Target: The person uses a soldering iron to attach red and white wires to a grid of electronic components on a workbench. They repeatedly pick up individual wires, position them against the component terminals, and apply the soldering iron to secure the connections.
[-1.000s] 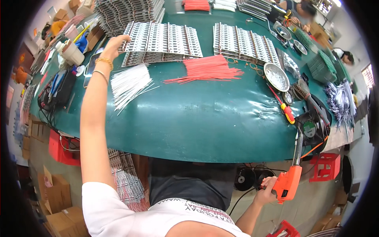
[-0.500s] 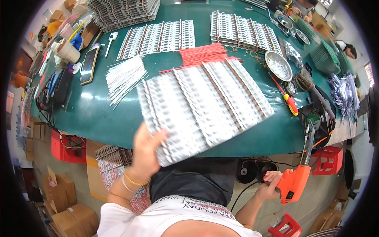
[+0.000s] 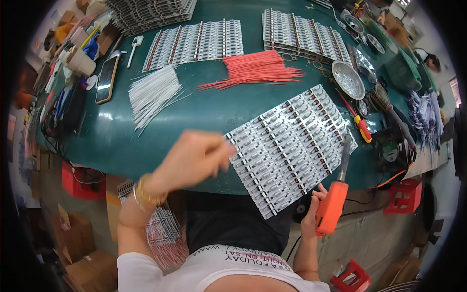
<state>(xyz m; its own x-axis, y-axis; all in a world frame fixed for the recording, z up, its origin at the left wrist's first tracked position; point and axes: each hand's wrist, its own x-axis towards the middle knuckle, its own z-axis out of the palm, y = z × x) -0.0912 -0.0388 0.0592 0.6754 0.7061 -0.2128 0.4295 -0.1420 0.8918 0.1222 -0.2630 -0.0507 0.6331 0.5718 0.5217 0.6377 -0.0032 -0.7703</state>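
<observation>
A panel of white circuit boards lies aslant on the green table, its lower corner jutting past the front edge. Close to the panel's left corner, my left hand is blurred, with its fingers bent; whether they touch the panel I cannot tell. My right hand grips an orange soldering gun, whose metal barrel points up over the panel's right side. Farther back lie a bundle of white wires and a bundle of red wires.
More board panels lie behind, beside a tall stack and another pile. On the right are a metal dish, a screwdriver and a brush. A phone lies left. Red stools stand below.
The panel went from being held up in my left hand to lying on the table, farther right and turned. The soldering gun moved left from the solder reel to the panel.
</observation>
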